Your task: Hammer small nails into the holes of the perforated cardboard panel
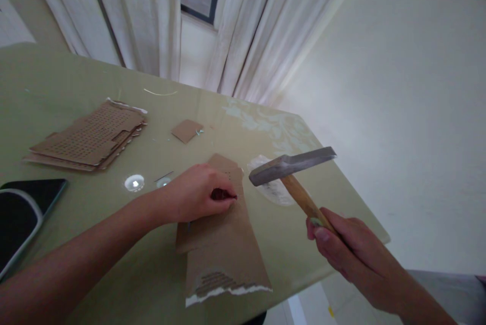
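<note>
While pinched, nail (232, 196) at fingers (222, 194)

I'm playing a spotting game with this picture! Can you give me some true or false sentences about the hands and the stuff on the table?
1. The right hand holds a hammer by its wooden handle. True.
2. The hammer head is resting flat on the table. False: it is raised above the table, beside the left hand.
3. The left hand presses down on a cardboard piece. True.
4. The stack of perforated cardboard lies under the hammer. False: it sits far off to the left on the table.
5. The cardboard piece has a torn near edge. True.
</note>
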`<state>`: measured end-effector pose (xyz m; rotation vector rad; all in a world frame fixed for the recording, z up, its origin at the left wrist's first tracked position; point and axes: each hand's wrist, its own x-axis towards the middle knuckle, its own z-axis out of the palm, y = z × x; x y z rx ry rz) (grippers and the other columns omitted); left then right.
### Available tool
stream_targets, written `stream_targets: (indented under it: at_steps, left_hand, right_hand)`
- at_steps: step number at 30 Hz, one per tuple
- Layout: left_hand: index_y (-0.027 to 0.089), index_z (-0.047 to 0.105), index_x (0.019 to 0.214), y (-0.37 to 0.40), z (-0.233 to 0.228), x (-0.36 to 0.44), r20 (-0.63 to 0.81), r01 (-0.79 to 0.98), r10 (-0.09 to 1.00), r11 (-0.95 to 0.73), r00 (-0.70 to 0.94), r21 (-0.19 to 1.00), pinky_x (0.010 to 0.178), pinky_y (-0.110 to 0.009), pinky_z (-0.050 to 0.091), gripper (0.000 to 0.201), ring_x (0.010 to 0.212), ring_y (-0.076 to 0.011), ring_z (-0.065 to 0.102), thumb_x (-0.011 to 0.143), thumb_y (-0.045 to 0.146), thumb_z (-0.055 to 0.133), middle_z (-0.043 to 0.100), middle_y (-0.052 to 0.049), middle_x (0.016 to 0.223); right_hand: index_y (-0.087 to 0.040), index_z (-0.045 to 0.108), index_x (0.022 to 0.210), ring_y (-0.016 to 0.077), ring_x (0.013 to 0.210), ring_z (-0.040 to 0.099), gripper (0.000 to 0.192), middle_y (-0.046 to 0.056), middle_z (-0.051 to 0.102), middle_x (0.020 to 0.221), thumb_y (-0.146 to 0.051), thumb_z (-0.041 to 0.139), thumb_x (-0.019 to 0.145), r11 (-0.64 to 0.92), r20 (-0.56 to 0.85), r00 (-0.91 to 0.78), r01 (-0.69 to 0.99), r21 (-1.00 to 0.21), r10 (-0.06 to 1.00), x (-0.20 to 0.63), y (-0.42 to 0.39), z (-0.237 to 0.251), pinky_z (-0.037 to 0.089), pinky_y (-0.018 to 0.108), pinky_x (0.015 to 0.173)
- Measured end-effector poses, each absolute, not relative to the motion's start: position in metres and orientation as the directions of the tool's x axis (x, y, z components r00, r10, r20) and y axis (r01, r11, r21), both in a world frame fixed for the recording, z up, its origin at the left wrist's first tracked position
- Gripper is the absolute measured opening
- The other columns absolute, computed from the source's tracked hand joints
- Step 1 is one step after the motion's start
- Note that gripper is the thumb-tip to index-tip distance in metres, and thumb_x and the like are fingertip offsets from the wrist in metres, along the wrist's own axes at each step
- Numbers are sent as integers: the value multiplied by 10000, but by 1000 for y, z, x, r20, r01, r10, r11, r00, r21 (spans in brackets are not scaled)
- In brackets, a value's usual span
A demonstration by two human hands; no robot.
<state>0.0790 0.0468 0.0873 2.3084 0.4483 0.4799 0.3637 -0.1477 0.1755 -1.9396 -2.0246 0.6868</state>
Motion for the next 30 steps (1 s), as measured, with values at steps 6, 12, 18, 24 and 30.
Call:
stream_targets:
  at_steps: [6, 12, 18, 24, 30]
  left_hand:
    - [208, 775, 785, 46, 88, 80, 224, 173, 444, -692, 868, 701, 638, -261, 365, 155, 640, -124, 610, 893, 121, 706, 720, 27, 730]
    - [212, 802, 852, 46, 86, 79, 258, 143, 446, -687, 857, 713, 678, -257, 404, 143, 700, -139, 661, 865, 92, 723, 759, 18, 783]
    - [192, 772, 772, 47, 85, 78, 225, 120, 457, -611, 860, 782, 727, -249, 448, 144, 783, -127, 679, 849, 80, 728, 760, -8, 993]
    - [189, 771, 782, 47, 84, 79, 203, 126, 475, -573, 856, 810, 761, -261, 481, 126, 829, -142, 698, 854, 106, 708, 760, -23, 1068]
    - [186, 749, 795, 47, 80, 79, 183, 148, 473, -579, 862, 801, 719, -259, 449, 113, 779, -146, 670, 844, 103, 691, 728, -15, 944]
  right_hand:
    - [-272, 613, 860, 209, 678, 648, 491, 7, 652, 712, -615, 448, 1169, 17, -215, -110, 919, -394, 970, 356, -146, 172, 445, 323, 635]
    - [-268, 570, 833, 193, 637, 611, 546, -4, 618, 687, -649, 384, 1176, -4, -191, -81, 913, -407, 978, 354, -147, 173, 417, 319, 612]
    - [-264, 574, 834, 193, 651, 614, 562, -6, 607, 689, -667, 381, 1175, -8, -241, -100, 912, -410, 965, 354, -148, 166, 414, 317, 628]
    - [-266, 536, 811, 188, 621, 595, 578, -11, 580, 666, -685, 365, 1171, -16, -221, -84, 909, -416, 972, 353, -145, 167, 401, 318, 614]
    - [-268, 549, 827, 196, 640, 616, 547, -14, 594, 679, -651, 381, 1180, -2, -225, -93, 921, -388, 970, 354, -145, 162, 400, 323, 627]
